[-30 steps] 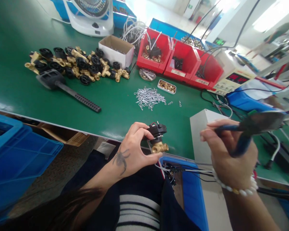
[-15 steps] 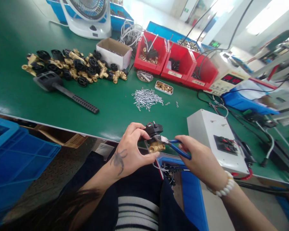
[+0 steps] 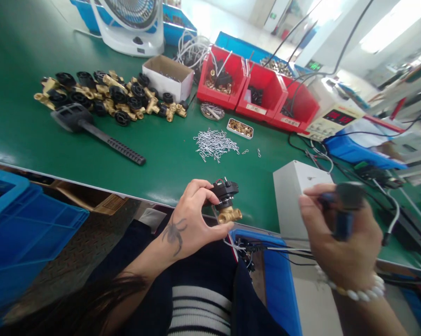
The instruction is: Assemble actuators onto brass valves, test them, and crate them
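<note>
My left hand point(image 3: 188, 223) pinches a black-capped brass valve point(image 3: 227, 204); right of it, my right hand point(image 3: 345, 245) clasps blue-handled pliers point(image 3: 341, 224); heaped valves point(image 3: 108, 95) beyond look finished.

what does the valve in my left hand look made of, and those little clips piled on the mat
The valve in the left hand: the lower body looks like brass, yellow and shiny; the top cap looks like matte black moulded plastic. The clips: probably steel wire, thin, bent and silvery.
</note>
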### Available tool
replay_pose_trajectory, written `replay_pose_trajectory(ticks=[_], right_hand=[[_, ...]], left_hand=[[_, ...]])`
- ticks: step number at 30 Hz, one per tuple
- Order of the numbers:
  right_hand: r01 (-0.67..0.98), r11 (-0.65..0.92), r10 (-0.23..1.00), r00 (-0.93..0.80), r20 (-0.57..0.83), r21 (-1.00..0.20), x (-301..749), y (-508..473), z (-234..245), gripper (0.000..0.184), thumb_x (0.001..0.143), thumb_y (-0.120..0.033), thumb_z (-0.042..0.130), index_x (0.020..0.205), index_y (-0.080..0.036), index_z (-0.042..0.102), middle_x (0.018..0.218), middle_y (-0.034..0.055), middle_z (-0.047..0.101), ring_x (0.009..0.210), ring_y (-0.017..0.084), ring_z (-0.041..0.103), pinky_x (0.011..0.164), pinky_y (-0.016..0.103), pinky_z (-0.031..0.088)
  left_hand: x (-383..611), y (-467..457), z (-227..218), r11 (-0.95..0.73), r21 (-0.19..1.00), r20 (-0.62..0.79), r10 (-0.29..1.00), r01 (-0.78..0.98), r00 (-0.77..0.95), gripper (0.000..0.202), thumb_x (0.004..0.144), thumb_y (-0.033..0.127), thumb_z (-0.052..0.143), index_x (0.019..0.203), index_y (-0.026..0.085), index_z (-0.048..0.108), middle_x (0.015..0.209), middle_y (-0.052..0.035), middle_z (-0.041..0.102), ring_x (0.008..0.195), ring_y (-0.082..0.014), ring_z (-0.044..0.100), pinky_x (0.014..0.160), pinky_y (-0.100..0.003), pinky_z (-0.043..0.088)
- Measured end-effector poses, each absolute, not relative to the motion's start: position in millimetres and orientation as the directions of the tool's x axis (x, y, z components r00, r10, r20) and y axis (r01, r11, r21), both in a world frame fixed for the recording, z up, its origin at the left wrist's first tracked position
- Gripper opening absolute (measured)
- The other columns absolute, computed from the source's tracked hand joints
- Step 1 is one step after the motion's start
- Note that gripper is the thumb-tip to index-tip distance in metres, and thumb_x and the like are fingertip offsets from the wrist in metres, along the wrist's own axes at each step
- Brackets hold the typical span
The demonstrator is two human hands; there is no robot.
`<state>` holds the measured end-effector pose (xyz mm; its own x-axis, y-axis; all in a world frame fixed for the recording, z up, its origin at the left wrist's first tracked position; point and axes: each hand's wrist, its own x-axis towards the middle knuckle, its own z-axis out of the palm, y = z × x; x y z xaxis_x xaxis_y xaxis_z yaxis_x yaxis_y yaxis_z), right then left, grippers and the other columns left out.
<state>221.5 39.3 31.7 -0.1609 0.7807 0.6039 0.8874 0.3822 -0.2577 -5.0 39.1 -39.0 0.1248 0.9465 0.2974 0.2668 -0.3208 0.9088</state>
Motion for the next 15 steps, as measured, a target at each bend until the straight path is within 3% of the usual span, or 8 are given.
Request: replay_pose_trajectory(ticks=[2, 5, 6, 10, 11, 13, 15], right_hand=[[0.891, 0.402, 0.778, -0.211, 0.591, -0.211, 220, 39, 30, 0.013, 0.089, -0.018, 0.055, 0.1, -0.022, 0.061, 0.079, 0.0017, 0.063, 0.062, 0.015, 0.057, 0.058, 0.027, 0.045], [0.842, 0.529, 0.827, -0.485, 0.283, -0.106, 219, 41, 26, 0.021, 0.088, -0.01, 0.047, 0.098, -0.021, 0.062, 0.071, 0.0009, 0.062, 0.056, 0.015, 0.055, 0.051, 0.026, 0.04], [0.837, 0.536, 0.829, -0.498, 0.253, -0.107, 219, 41, 26, 0.021, 0.088, -0.01, 0.047, 0.098, -0.02, 0.062, 0.072, 0.0011, 0.062, 0.057, 0.015, 0.056, 0.052, 0.026, 0.04], [0.886, 0.4, 0.747, -0.167, 0.644, -0.234, 222, 40, 24, 0.011, 0.091, -0.019, 0.058, 0.102, -0.021, 0.06, 0.087, 0.0042, 0.063, 0.071, 0.017, 0.059, 0.067, 0.029, 0.047], [0.887, 0.39, 0.722, -0.128, 0.68, -0.247, 222, 40, 23, 0.011, 0.091, -0.018, 0.058, 0.101, -0.021, 0.059, 0.088, 0.0045, 0.063, 0.071, 0.017, 0.059, 0.067, 0.029, 0.047], [0.879, 0.439, 0.777, -0.268, 0.57, -0.185, 222, 43, 20, 0.013, 0.091, -0.013, 0.052, 0.098, -0.021, 0.058, 0.083, 0.0035, 0.063, 0.066, 0.016, 0.058, 0.062, 0.028, 0.046], [0.839, 0.538, 0.809, -0.486, 0.331, -0.081, 222, 47, 19, 0.017, 0.088, -0.011, 0.047, 0.095, -0.02, 0.06, 0.074, 0.0018, 0.061, 0.058, 0.015, 0.056, 0.055, 0.027, 0.043]], left_hand=[[-5, 39, -40, -0.323, 0.908, 0.3, 0.946, 0.267, 0.122, 0.032, 0.068, 0.023, 0.08, 0.089, 0.016, 0.057, 0.116, -0.0115, 0.053, 0.115, -0.0283, 0.056, 0.099, -0.051, 0.053], [-6, 39, -41, -0.332, 0.904, 0.311, 0.943, 0.27, 0.119, 0.031, 0.068, 0.022, 0.08, 0.088, 0.016, 0.057, 0.115, -0.0111, 0.053, 0.112, -0.027, 0.057, 0.097, -0.05, 0.054], [-6, 40, -41, -0.331, 0.904, 0.311, 0.943, 0.269, 0.116, 0.031, 0.068, 0.022, 0.08, 0.088, 0.016, 0.057, 0.115, -0.0111, 0.052, 0.111, -0.0266, 0.058, 0.096, -0.049, 0.054], [-7, 40, -40, -0.32, 0.911, 0.297, 0.947, 0.26, 0.125, 0.032, 0.068, 0.023, 0.08, 0.088, 0.017, 0.057, 0.116, -0.0111, 0.052, 0.11, -0.0264, 0.058, 0.092, -0.047, 0.056], [-7, 41, -39, -0.32, 0.912, 0.295, 0.947, 0.258, 0.13, 0.031, 0.067, 0.022, 0.08, 0.088, 0.017, 0.057, 0.116, -0.011, 0.053, 0.111, -0.0264, 0.057, 0.093, -0.047, 0.056], [-7, 41, -39, -0.319, 0.912, 0.294, 0.947, 0.258, 0.133, 0.031, 0.067, 0.022, 0.079, 0.087, 0.017, 0.056, 0.115, -0.0106, 0.053, 0.111, -0.0264, 0.057, 0.094, -0.048, 0.055], [-8, 41, -39, -0.313, 0.913, 0.289, 0.949, 0.26, 0.13, 0.031, 0.067, 0.022, 0.08, 0.087, 0.017, 0.056, 0.114, -0.0102, 0.053, 0.11, -0.0261, 0.058, 0.095, -0.049, 0.055]])
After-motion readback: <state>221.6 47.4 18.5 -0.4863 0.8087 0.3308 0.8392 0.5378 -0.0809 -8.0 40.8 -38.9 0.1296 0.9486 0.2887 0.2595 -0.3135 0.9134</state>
